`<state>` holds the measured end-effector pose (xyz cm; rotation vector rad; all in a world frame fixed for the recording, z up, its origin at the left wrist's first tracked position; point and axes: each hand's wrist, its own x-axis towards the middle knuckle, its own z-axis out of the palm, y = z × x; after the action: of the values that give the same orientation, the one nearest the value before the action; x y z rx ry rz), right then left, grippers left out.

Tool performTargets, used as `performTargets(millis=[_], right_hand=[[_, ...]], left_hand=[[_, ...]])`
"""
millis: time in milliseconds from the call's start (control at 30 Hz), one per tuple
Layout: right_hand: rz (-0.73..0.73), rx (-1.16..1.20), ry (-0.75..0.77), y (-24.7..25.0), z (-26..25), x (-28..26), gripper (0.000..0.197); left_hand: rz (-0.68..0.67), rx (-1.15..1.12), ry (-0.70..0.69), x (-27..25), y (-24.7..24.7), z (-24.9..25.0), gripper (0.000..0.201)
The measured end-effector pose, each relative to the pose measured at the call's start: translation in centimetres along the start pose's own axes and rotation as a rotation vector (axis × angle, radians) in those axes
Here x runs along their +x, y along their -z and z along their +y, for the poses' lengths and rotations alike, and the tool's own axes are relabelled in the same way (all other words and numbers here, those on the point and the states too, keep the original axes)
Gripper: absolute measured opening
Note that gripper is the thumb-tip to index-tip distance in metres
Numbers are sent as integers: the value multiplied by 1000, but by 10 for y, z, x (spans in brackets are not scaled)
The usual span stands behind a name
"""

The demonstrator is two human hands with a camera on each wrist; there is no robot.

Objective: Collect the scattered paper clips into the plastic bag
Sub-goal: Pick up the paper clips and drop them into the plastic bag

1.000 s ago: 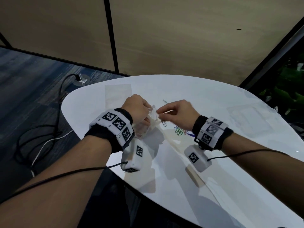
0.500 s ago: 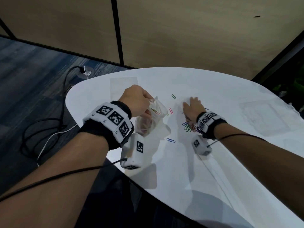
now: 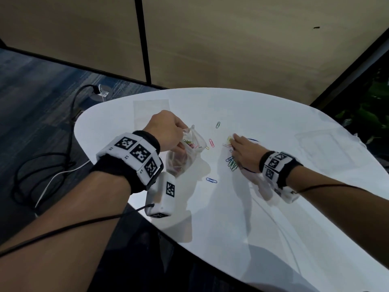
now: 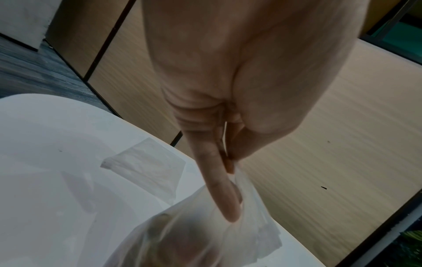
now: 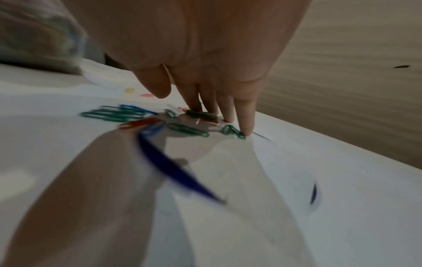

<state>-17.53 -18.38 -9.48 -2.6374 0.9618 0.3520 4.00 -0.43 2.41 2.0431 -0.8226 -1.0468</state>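
My left hand point(image 3: 168, 131) pinches the rim of a clear plastic bag point(image 3: 185, 154) and holds it above the white table point(image 3: 231, 207); several coloured clips show through the plastic. From the left wrist the thumb and a finger pinch the bag's edge point(image 4: 242, 182). My right hand point(image 3: 242, 150) lies flat on the table with straight fingers pressing on a heap of paper clips point(image 5: 189, 117). Green clips point(image 3: 231, 163) stick out beside the palm. Loose clips lie apart: a green one point(image 3: 218, 124), a pink one point(image 3: 211, 142), a blue one point(image 3: 211, 180).
The table's rounded left edge point(image 3: 77, 131) drops to a carpeted floor with cables point(image 3: 42, 165). Flat clear bags lie on the table at the far left point(image 3: 151, 110) and far right point(image 3: 324, 148). A tan wall stands behind.
My right hand left the bag's mouth, moved right and went down flat onto the clip heap. The left hand keeps holding the bag up.
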Motion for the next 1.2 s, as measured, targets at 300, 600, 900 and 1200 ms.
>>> performTargets(millis=[300, 600, 900, 1200], right_hand=[[88, -215, 232, -21, -6, -28, 30], [242, 324, -224, 25, -19, -10, 9], [140, 1452, -37, 71, -108, -31, 12], [312, 997, -12, 84, -87, 3, 14]], left_hand=[[-10, 17, -4, -4, -4, 2, 28], [-38, 34, -10, -2, -7, 3, 32], [-33, 32, -17, 2, -11, 1, 30], [11, 13, -8, 0, 0, -7, 30]])
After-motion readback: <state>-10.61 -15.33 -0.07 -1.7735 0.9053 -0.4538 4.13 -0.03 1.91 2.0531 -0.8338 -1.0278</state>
